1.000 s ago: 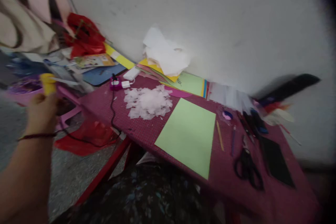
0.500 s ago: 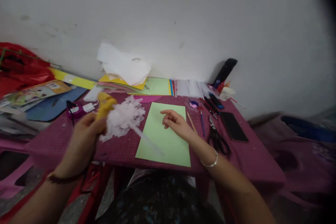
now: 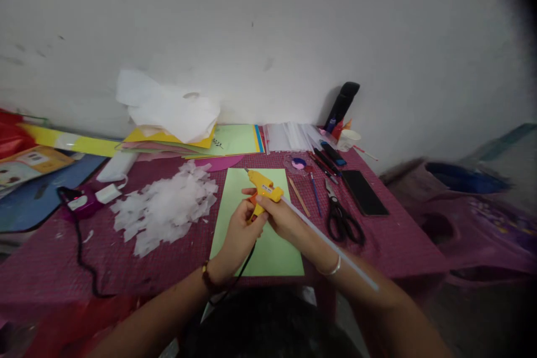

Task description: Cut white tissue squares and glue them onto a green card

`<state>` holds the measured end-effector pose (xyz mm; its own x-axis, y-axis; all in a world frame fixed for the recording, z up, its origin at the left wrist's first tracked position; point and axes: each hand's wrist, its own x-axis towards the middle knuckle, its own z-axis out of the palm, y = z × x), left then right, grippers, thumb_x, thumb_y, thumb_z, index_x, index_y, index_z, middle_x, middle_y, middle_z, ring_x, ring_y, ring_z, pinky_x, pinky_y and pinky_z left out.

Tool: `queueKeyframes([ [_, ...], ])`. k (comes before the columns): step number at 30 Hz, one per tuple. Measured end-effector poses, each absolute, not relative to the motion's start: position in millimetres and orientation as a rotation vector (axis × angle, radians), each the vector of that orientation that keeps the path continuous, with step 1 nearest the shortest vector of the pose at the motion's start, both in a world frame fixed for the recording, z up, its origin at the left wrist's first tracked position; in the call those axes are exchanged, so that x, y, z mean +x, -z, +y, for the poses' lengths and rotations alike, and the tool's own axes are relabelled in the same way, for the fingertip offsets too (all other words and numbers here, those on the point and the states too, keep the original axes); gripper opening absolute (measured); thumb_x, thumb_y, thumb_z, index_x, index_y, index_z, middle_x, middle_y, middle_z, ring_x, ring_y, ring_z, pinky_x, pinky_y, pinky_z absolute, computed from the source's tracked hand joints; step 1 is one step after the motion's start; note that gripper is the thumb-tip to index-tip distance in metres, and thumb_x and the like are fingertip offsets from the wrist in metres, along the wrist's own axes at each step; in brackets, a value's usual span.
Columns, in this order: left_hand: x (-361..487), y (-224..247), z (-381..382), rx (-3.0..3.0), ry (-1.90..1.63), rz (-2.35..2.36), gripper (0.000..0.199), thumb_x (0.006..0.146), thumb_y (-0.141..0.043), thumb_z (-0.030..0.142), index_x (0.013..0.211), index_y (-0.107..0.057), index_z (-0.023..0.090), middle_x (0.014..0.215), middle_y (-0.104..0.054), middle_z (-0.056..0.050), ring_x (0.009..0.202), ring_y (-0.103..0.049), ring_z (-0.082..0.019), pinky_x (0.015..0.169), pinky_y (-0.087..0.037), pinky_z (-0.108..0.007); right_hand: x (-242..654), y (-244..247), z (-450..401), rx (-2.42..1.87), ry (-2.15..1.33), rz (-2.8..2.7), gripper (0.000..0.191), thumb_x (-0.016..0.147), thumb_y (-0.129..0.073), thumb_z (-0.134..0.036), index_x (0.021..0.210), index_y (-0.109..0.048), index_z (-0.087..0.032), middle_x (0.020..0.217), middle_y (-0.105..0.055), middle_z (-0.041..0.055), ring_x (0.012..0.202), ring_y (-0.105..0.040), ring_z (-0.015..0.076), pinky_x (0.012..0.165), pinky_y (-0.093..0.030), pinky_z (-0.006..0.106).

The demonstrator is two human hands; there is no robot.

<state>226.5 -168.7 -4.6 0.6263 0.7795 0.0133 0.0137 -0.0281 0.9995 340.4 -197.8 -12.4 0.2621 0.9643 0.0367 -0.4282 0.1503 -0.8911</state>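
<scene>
Both hands meet on a yellow hot glue gun (image 3: 265,185) above a pale green sheet of paper (image 3: 282,257). My left hand (image 3: 238,238) is closed around the lower handle, where a black cord hangs down. My right hand (image 3: 286,222) grips the gun from the right side; some of its fingers are hidden behind the gun. The nozzle points up and left. From the back of the gun a long whitish glue stick (image 3: 331,245) runs over my right forearm. Left of the sheet lies a pile of cut white translucent pieces (image 3: 168,204).
Right of the sheet lie a wooden stick (image 3: 299,197), a blue brush (image 3: 316,194), black-handled scissors (image 3: 343,224) and a phone (image 3: 364,193). Paper stacks (image 3: 168,109) and clear sticks (image 3: 289,137) sit by the wall. A purple power block (image 3: 81,204) with a black cord is on the left.
The glue gun has moved from above the white pile, rightward to over the green sheet, in my left hand. My right hand, empty before, now grips it too. The view has shifted right.
</scene>
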Motion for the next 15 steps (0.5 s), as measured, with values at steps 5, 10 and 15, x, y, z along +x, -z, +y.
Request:
queueKeyframes([
  [5, 209.6, 5.7, -152.3, 1.761, -0.500, 0.448, 0.028, 0.086, -0.057, 0.030, 0.112, -0.057, 0.019, 0.091, -0.061, -0.003, 0.072, -0.053, -0.015, 0.068, -0.045, -0.030, 358.7, 6.3, -202.4, -0.828, -1.257, -0.573, 0.032, 0.075, -0.073, -0.036, 0.102, -0.069, -0.019, 0.106, -0.070, 0.0079, 0.088, -0.066, 0.0185, 0.079, -0.054, 0.033],
  [10, 205.6, 6.8, -139.8, 1.828, -0.255, 0.476, 0.019, 0.080, -0.061, 0.030, 0.094, -0.059, 0.018, 0.082, -0.061, -0.003, 0.070, -0.053, -0.017, 0.065, -0.043, -0.031, 358.5, 3.5, -205.2, -0.951, -1.163, -0.805, 0.037, 0.081, -0.071, -0.046, 0.107, -0.067, -0.020, 0.115, -0.068, 0.0083, 0.097, -0.063, 0.0181, 0.083, -0.052, 0.031],
  [15, 207.9, 23.4, -143.1, 1.523, -0.070, 0.589, 0.014, 0.075, -0.067, 0.031, 0.069, -0.061, 0.018, 0.060, -0.060, -0.001, 0.060, -0.056, -0.019, 0.057, -0.044, -0.029, 342.6, 3.5, -202.2, -0.946, -1.291, -1.198, 0.064, 0.080, -0.070, -0.043, 0.138, -0.047, -0.027, 0.122, -0.066, 0.0056, 0.082, -0.064, 0.0143, 0.066, -0.052, 0.024],
])
